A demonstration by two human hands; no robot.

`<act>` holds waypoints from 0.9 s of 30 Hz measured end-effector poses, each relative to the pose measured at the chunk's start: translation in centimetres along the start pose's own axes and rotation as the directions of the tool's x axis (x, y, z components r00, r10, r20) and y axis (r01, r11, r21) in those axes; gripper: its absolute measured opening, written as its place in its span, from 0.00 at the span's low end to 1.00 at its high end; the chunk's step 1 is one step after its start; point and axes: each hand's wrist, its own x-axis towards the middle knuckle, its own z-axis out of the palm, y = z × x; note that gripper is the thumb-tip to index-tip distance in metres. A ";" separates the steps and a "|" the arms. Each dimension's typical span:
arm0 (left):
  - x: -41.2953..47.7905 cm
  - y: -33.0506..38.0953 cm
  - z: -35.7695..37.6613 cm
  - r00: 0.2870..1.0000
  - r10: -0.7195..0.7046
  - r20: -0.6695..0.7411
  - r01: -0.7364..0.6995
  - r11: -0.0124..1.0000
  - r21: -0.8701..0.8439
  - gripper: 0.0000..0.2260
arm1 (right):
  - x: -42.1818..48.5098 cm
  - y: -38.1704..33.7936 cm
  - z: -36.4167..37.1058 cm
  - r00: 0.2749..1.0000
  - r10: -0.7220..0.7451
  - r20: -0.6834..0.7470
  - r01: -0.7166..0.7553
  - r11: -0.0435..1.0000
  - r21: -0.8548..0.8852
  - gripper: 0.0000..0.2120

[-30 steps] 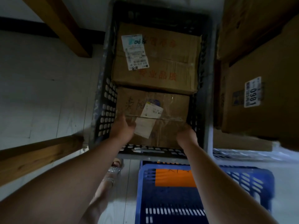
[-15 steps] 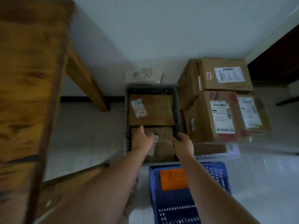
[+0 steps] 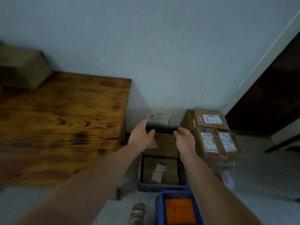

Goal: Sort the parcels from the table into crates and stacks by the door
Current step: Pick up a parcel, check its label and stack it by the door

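Dark crate (image 3: 162, 187) with parcels
Near parcel (image 3: 159, 170) and far parcel (image 3: 164, 146) lay flat inside; cardboard stack (image 3: 211, 137) stood at its three o'clock, blue crate (image 3: 159, 207) at six.

Dim, bluish, soft light throughout; motion blur smears edges, with wide-angle bending.

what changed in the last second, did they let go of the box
The left hand and right hand let go of the near box in the dark crate and rose away, both empty now. The far box, blue crate and side stack stayed put.
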 end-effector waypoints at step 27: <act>-16.1 -14.7 -45.9 0.809 -0.187 -0.557 0.034 0.961 -0.274 0.23 | -27.3 -23.2 29.8 0.846 -0.451 0.283 0.436 0.892 0.119 0.19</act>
